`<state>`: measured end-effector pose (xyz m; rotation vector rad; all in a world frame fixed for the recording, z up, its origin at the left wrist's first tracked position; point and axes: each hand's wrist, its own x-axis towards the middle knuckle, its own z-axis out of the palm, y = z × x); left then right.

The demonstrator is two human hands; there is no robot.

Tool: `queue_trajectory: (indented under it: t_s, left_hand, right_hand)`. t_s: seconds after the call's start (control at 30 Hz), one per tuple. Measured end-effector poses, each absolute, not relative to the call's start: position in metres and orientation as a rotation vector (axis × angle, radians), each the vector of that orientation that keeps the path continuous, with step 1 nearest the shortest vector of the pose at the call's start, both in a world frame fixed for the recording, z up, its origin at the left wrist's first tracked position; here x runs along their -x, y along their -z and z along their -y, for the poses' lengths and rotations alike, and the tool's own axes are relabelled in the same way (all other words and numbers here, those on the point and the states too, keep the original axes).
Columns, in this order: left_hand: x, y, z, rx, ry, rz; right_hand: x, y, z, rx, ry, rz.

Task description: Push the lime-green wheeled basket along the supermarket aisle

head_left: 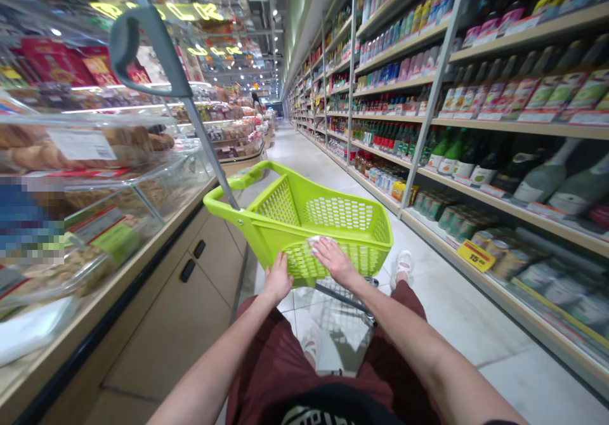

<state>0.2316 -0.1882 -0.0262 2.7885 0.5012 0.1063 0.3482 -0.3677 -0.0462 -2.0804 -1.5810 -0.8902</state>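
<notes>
A lime-green shopping cart (266, 235) with perforated walls stands in the aisle in front of me, its basket empty. Its grey handle (152, 51) rises on a slanted pole at the upper left. My left hand (279, 277) rests with stretched fingers against the near side wall, not gripping anything I can see. To its right, my right hand (337, 261) presses a white wipe (314, 240) against the same wall near the rim. Most of the wipe is hidden under the fingers.
On the left runs a counter (176, 285) with packaged baked goods (71, 146). Tall shelves of bottles and cans (495, 158) line the right side, with a yellow price tag (476, 255) low down. My white shoe (403, 264) stands right of the cart on the tiled floor (476, 323).
</notes>
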Motion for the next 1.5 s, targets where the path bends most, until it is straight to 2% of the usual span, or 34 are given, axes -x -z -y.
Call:
queue_trajectory:
  t_s: [0.13, 0.2, 0.43, 0.67, 0.77, 0.83, 0.97, 1.13, 1.33, 1.5]
  left_hand:
    - [-0.23, 0.027, 0.203, -2.871, -0.102, -0.287]
    - [-0.231, 0.028, 0.215, -2.893, -0.089, -0.201]
    - [-0.243, 0.021, 0.247, -2.894, -0.091, -0.112]
    - [-0.257, 0.019, 0.257, -2.605, -0.23, -0.118]
    - [-0.265, 0.018, 0.257, -2.28, -0.387, -0.043]
    - [-0.27, 0.016, 0.262, -2.06, -0.308, -0.012]
    - [-0.272, 0.011, 0.29, -1.704, -0.013, -0.214]
    - [-0.269, 0.008, 0.328, -1.673, 0.084, -0.244]
    - [-0.272, 0.011, 0.332, -1.924, 0.095, -0.169]
    - [-0.282, -0.001, 0.34, -2.05, 0.044, 0.001]
  right_hand:
    - [-0.336, 0.095, 0.383, 2.202, 0.744, 1.617]
    - [-0.332, 0.099, 0.391, 2.212, 0.713, 1.616]
    - [-0.35, 0.029, 0.402, 2.106, 0.895, 1.4]
    - [-0.332, 0.051, 0.411, 2.024, 0.678, 1.488]
    - [-0.311, 0.039, 0.421, 1.924, 0.516, 1.476]
    - [-0.303, 0.025, 0.428, 1.875, 0.463, 1.404]
    - [-0.305, 0.013, 0.433, 1.915, 0.554, 1.048]
    - [-0.309, 0.03, 0.433, 1.995, 0.798, 0.717]
    - [-0.3, 0.051, 0.456, 2.192, 0.772, 1.129]
    - [-0.325, 0.042, 0.468, 2.211, 0.907, 1.135]
